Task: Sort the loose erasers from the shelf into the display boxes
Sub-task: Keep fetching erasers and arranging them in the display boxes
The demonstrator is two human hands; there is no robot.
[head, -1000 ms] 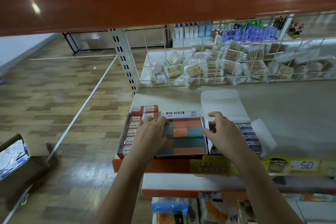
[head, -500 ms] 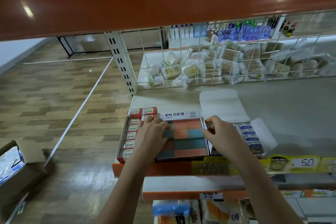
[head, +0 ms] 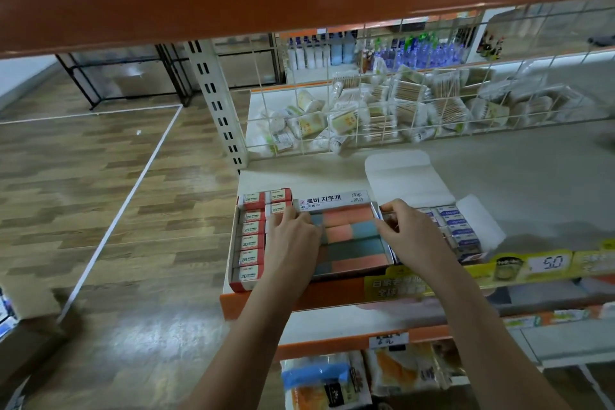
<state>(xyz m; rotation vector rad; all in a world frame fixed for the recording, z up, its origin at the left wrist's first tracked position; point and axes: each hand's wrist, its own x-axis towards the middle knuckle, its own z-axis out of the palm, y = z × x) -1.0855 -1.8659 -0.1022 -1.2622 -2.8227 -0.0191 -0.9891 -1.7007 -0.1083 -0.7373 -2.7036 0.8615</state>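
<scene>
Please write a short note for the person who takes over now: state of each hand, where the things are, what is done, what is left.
Left hand: fingers curled on the left rim of the middle display box of pink and teal erasers.
Right hand: pinches that box's right rim near its far corner.
Left display box of red-and-white 2B erasers and right open white box of blue-labelled erasers flank it on the shelf's front edge.
Done: all three boxes look filled; no loose eraser is visible.
Left: probably square the middle box, then check the shelf for strays.
</scene>
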